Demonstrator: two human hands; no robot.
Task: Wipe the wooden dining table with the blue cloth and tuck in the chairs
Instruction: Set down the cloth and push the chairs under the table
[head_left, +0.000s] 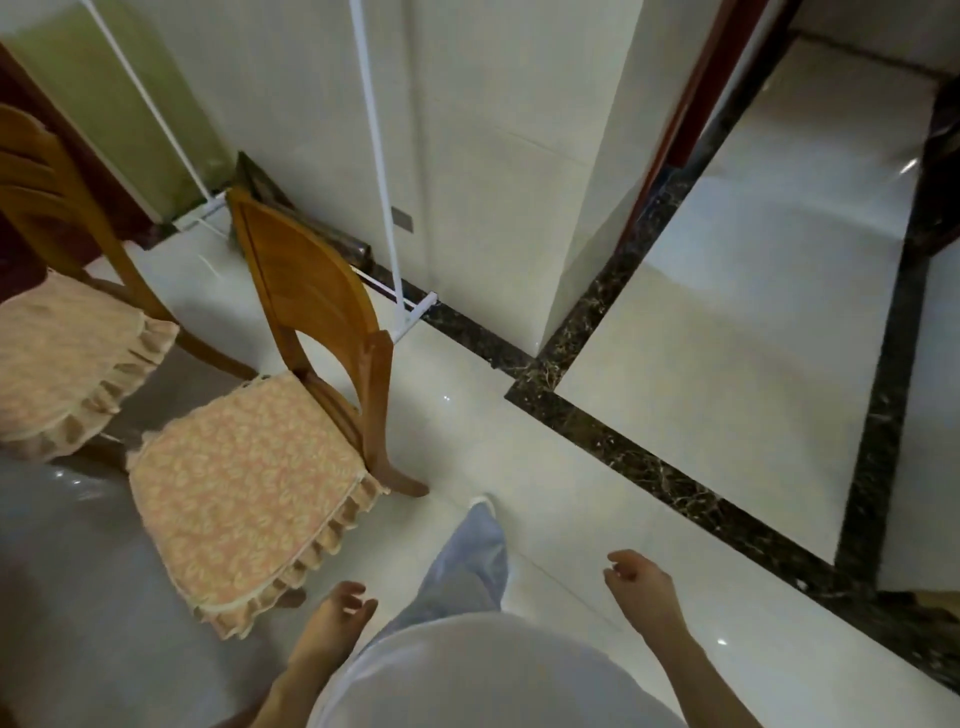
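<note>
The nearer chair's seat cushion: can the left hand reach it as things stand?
Probably yes. The left hand hangs open and empty right beside the seat cushion, near its frilled corner, and nothing stands between them.

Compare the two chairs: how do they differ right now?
The near chair shows whole; the far chair is cut by the frame's left edge. The near chair stands just ahead of the left hand; the far chair sits beyond it. Both are wooden with frilled floral cushions, unoccupied.

Soft, fairly dim indoor light. The glossy floor carries pale reflections and small bright glints. Grey shadow lies beside the chair. Slight blur throughout; wide-angle distortion tilts wall lines toward the edges.
</note>
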